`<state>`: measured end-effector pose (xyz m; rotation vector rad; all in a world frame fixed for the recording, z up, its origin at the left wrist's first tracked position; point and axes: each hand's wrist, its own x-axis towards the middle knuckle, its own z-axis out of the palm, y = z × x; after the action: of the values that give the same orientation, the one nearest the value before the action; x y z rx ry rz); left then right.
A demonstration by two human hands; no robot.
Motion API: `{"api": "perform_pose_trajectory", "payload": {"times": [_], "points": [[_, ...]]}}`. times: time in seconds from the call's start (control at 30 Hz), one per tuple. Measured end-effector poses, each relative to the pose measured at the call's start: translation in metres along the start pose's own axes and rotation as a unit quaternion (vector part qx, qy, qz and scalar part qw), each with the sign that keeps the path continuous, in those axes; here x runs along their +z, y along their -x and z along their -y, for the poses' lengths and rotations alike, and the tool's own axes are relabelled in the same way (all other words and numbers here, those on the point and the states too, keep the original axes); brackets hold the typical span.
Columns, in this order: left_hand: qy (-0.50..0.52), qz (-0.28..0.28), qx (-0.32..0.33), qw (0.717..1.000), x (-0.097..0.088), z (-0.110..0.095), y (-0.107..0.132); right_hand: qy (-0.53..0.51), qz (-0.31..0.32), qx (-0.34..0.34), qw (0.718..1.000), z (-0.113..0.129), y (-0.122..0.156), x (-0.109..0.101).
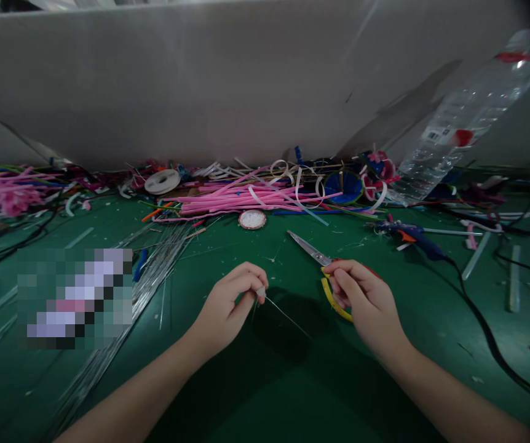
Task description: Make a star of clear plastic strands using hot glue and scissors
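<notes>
My left hand point(233, 303) is closed in a pinch on a small whitish piece point(261, 291), with a thin wire point(288, 317) running down to the right from it. How the wire and piece are joined is too small to tell. To the right, my right hand point(361, 295) has its fingers closed at the handles of a pair of scissors point(308, 248). The metal blades point away to the upper left, nearly together. One yellow handle loop shows below the fingers, and a bit of red handle shows behind them. A round whitish disc point(252, 219) lies beyond both hands.
Pink stems point(241, 198) and craft scraps line the grey wall point(246, 86). A bundle of thin wires point(158, 264) lies left. At right are a blue glue gun point(424, 243) with its cord point(481, 329), glue sticks point(514, 280) and a leaning plastic bottle point(458, 123). A pixelated patch covers something at left.
</notes>
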<state>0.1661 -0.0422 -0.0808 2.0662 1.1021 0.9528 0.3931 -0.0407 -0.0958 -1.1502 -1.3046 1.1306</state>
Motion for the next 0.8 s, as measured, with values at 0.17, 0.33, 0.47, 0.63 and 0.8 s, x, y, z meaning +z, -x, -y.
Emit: {"api": "perform_pose_trajectory", "payload": {"times": [0.17, 0.33, 0.47, 0.63, 0.8], "points": [[-0.047, 0.015, 0.011, 0.999, 0.007, 0.002, 0.002, 0.012, 0.006, -0.002, 1.000, -0.001, 0.000, 0.000], [-0.054, 0.042, -0.022, 0.997, 0.008, 0.002, 0.001, 0.015, 0.006, -0.003, 1.000, -0.002, 0.000, 0.000], [-0.055, 0.050, -0.091, 0.993, -0.003, 0.003, -0.001, 0.023, 0.001, -0.005, 1.000, -0.001, 0.000, 0.000], [-0.047, 0.074, -0.127, 0.988, -0.008, 0.005, -0.003, 0.022, 0.004, -0.001, 1.000, 0.000, 0.000, 0.000], [-0.067, 0.073, -0.116, 0.988, -0.004, 0.009, -0.002, 0.039, 0.005, -0.007, 0.999, 0.000, 0.001, 0.000]]}}
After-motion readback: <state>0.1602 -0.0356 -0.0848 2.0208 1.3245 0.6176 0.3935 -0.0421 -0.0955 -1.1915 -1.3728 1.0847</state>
